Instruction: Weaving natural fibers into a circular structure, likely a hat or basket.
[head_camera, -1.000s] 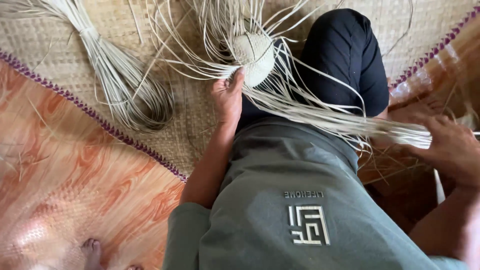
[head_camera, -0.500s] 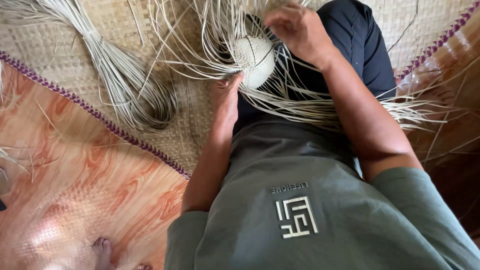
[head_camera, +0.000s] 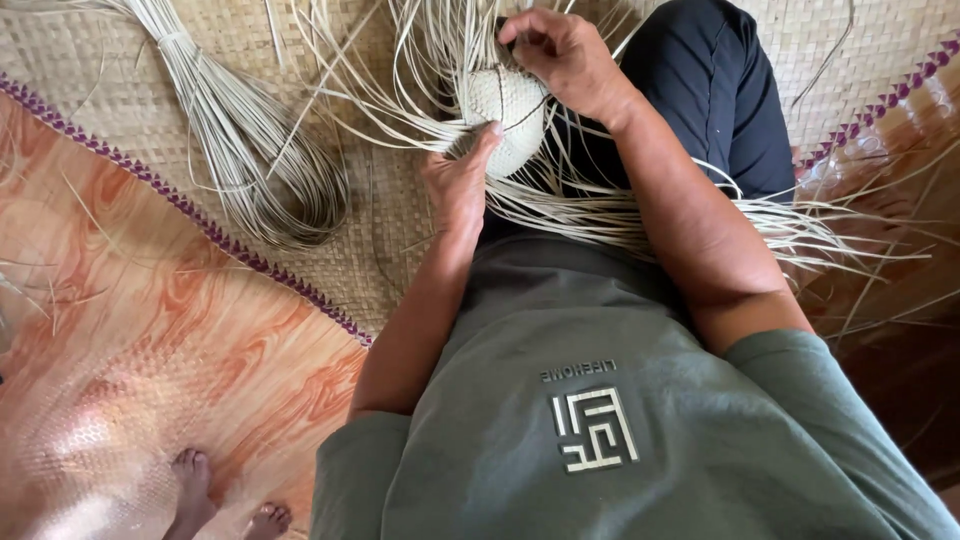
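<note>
Here, the small woven ball (head_camera: 505, 115) was kept steady over the lap by the left hand (head_camera: 458, 185), clamped beneath it, so that one of its loose strips (head_camera: 640, 210) could be pinched at the top by the right hand (head_camera: 565, 55), above the straw mat (head_camera: 380, 250).
</note>
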